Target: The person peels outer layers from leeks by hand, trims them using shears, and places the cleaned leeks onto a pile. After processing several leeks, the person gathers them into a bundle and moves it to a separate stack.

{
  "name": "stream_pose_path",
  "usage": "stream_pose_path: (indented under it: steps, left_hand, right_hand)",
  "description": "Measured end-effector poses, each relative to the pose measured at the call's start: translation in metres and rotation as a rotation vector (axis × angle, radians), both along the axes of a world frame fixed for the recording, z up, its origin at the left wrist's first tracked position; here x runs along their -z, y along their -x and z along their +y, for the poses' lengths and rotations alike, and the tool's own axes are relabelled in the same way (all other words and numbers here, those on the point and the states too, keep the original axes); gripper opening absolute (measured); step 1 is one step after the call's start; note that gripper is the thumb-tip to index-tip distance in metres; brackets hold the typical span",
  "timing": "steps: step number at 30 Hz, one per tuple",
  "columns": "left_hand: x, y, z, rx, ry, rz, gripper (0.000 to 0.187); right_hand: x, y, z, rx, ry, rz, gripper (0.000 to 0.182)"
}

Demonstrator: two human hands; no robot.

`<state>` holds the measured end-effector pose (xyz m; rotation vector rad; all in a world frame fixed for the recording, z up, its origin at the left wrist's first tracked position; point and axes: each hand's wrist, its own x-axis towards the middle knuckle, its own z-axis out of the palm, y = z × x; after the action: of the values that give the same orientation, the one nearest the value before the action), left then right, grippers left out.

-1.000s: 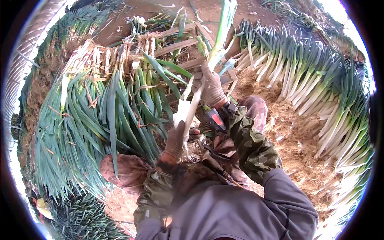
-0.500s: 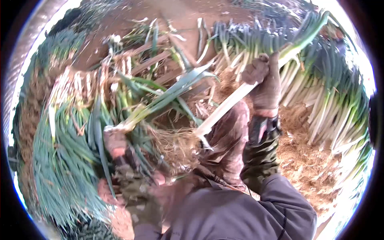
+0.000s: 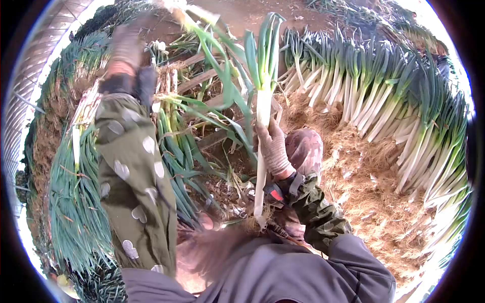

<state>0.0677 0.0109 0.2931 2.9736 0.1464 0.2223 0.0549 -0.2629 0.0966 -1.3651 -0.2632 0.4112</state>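
Observation:
My right hand (image 3: 273,146), in a dirty work glove, is closed around the white stem of a long green onion (image 3: 263,108). The onion stands nearly upright, its green leaves at the top and its roots low near my lap. My gloved left hand (image 3: 125,50) is stretched far forward on the left, smeared by motion, so its fingers cannot be made out. To the right of it, a blurred bunch of stripped green leaves (image 3: 214,38) is in the air, apart from the hand as far as I can see.
Untrimmed green onions (image 3: 76,207) lie in a thick pile on the left. Cleaned onions (image 3: 371,101) are lined up in an arc on the right, beside a bed of loose roots (image 3: 374,197). Wooden slats (image 3: 194,81) and leaf scraps lie ahead.
My left hand has swung forward from near my lap, and the leaves it held now fly at the top. My right hand has come lower and inward, turning the onion upright.

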Motion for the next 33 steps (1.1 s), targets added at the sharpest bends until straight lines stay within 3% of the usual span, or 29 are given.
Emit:
stream_pose_path:
  steps: [2, 5, 6, 7, 9, 10, 11, 13, 14, 15, 18, 19, 20, 22, 23, 24, 25, 27, 29, 31, 33]
  left_hand:
    - [0.022, 0.004, -0.026, -0.103, 0.301, -0.038, 0.083]
    - [0.096, 0.03, -0.084, -0.178, 0.83, -0.099, 0.097]
    - [0.124, 0.037, -0.101, -0.137, 1.0, -0.165, 0.08]
    - [0.138, 0.039, -0.11, -0.154, 1.129, -0.064, 0.055]
    - [0.194, 0.031, -0.112, -0.294, 1.262, -0.335, 0.034]
    - [0.188, 0.035, -0.115, -0.337, 1.307, -0.386, 0.029]
    - [0.182, 0.039, -0.117, -0.379, 1.352, -0.437, 0.024]
    - [0.171, 0.051, -0.111, -0.375, 1.603, -0.454, 0.012]
    - [0.178, 0.056, -0.101, -0.434, 1.712, -0.45, 0.009]
    - [0.183, 0.062, -0.091, -0.496, 1.821, -0.451, 0.007]
    - [0.197, 0.073, -0.082, -0.577, 1.747, -0.397, 0.009]
    - [0.202, 0.075, -0.084, -0.596, 1.716, -0.38, 0.009]
    - [0.216, 0.079, -0.08, -0.546, 1.703, -0.378, 0.022]
    - [0.236, 0.076, -0.082, -0.634, 1.33, -0.358, 0.036]
    - [0.241, 0.076, -0.086, -0.672, 1.141, -0.348, 0.043]
    - [0.232, 0.083, -0.095, -0.616, 1.116, -0.237, 0.063]
    - [0.252, 0.082, -0.094, -0.563, 0.824, -0.194, 0.064]
    - [0.243, 0.089, -0.105, -0.595, 0.766, -0.188, 0.063]
    - [0.27, 0.085, -0.094, -0.695, 0.881, -0.226, 0.046]
    - [0.282, 0.09, -0.082, -0.643, 1.267, -0.302, 0.031]
    - [0.286, 0.098, -0.075, -0.623, 1.493, -0.354, 0.023]
  right_hand:
    - [-0.001, 0.008, 0.0, -0.011, 0.097, -0.009, 0.032]
    - [0.011, 0.012, 0.007, -0.019, 0.191, -0.13, 0.038]
    - [0.022, 0.014, 0.007, -0.037, 0.119, -0.148, 0.048]
    - [0.024, 0.018, 0.005, -0.04, 0.17, -0.23, 0.051]
    - [0.019, 0.026, 0.004, -0.047, 0.261, -0.398, 0.056]
    - [0.002, 0.033, 0.001, -0.1, 0.315, -0.353, 0.062]
    - [0.009, 0.036, 0.004, -0.081, 0.339, -0.532, 0.071]
    - [0.022, 0.035, -0.002, -0.259, 0.086, -0.261, 0.075]
    - [0.0, 0.038, -0.012, -0.409, -0.029, 0.015, 0.076]
    - [0.004, 0.041, -0.019, -0.481, -0.09, 0.176, 0.069]
    - [-0.001, 0.063, -0.03, -0.515, -0.154, 0.514, 0.043]
    - [0.019, 0.062, -0.025, -0.46, -0.02, 0.401, 0.043]
    - [0.041, 0.061, -0.019, -0.402, 0.103, 0.088, 0.045]
    - [0.064, 0.063, -0.012, -0.333, 0.346, -0.357, 0.056]
    - [0.057, 0.068, -0.013, -0.352, 0.504, -0.407, 0.059]
    - [0.041, 0.076, -0.013, -0.372, 0.662, -0.457, 0.063]
    - [0.032, 0.081, -0.011, -0.389, 0.82, -0.51, 0.066]
    - [0.03, 0.087, -0.009, -0.483, 0.954, -0.554, 0.077]
    - [0.018, 0.089, -0.009, -0.623, 1.004, -0.489, 0.084]
    - [0.042, 0.089, -0.019, -0.421, 0.619, -0.535, 0.082]
    - [0.023, 0.084, -0.036, -0.563, 0.308, 0.097, 0.066]
